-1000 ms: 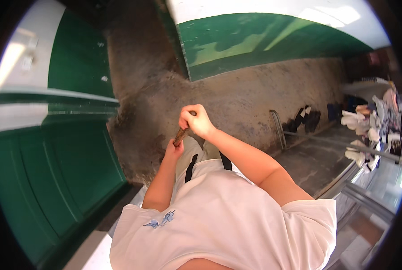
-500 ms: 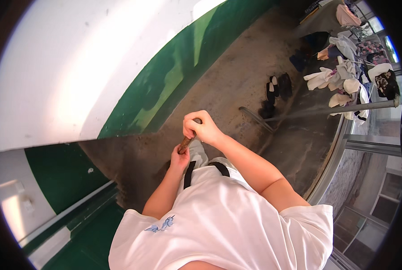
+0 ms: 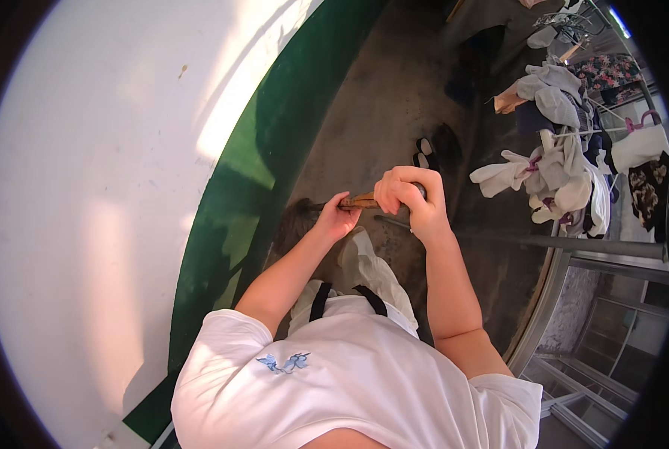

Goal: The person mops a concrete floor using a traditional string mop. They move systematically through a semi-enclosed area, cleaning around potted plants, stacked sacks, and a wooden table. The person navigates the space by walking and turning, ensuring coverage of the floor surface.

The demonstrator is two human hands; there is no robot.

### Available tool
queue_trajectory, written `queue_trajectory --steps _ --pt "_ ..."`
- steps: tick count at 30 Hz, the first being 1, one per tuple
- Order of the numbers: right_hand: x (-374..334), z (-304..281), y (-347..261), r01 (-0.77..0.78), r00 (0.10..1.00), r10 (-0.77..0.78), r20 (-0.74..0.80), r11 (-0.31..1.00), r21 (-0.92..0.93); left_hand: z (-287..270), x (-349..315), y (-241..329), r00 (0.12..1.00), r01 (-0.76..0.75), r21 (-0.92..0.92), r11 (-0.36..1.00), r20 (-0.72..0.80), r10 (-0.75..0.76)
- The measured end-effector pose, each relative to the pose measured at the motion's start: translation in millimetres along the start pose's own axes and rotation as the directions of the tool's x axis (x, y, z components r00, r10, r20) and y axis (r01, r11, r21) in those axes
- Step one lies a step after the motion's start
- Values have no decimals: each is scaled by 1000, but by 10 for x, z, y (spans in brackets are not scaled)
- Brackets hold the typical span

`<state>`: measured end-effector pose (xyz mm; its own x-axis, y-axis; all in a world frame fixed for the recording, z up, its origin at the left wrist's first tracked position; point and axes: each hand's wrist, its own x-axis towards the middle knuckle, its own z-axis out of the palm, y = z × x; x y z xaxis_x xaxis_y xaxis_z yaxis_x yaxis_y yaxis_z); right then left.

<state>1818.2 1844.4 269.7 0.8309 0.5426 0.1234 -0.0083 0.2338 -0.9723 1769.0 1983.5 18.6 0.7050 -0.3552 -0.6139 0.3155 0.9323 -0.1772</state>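
A broom with a brown wooden handle (image 3: 363, 201) is held in front of my body by both hands. My right hand (image 3: 417, 196) closes around the handle's upper end, whose dark tip shows beside the fingers. Lower on the handle, my left hand (image 3: 337, 218) grips it with the thumb along the shaft. Beyond the left hand, a dark, shaggy head (image 3: 295, 224) lies low beside the green wall base; it is dim and partly hidden by my left forearm.
A white wall with a green lower band (image 3: 222, 217) curves along the left. Dark shoes (image 3: 426, 153) stand on the brown floor (image 3: 349, 142) ahead. To the right, laundry (image 3: 563, 165) hangs on a rack, above a grey rail (image 3: 604, 247) near the window frames.
Both hands have moved, the right one up and rightward, and the handle now lies nearly level. My view has turned, the wall and laundry shifting; the shaggy head has come nearer the left hand.
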Motion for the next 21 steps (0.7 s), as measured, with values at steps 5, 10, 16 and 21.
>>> queue_trajectory --steps 5,10,16,21 --pt "672 -608 239 110 987 -138 -81 952 -285 790 1463 506 987 65 306 950 117 -106" --pt "1021 -966 1119 310 933 -360 28 759 -573 1308 2350 749 958 206 541 816 -280 -56" --pt "1634 -1474 1899 125 985 -168 37 546 -829 1628 2758 1128 926 365 808 463 -367 -89" --pt "2531 -1849 2124 -195 952 -144 -270 393 -899 2535 3299 1500 904 370 877 306 -416 98"
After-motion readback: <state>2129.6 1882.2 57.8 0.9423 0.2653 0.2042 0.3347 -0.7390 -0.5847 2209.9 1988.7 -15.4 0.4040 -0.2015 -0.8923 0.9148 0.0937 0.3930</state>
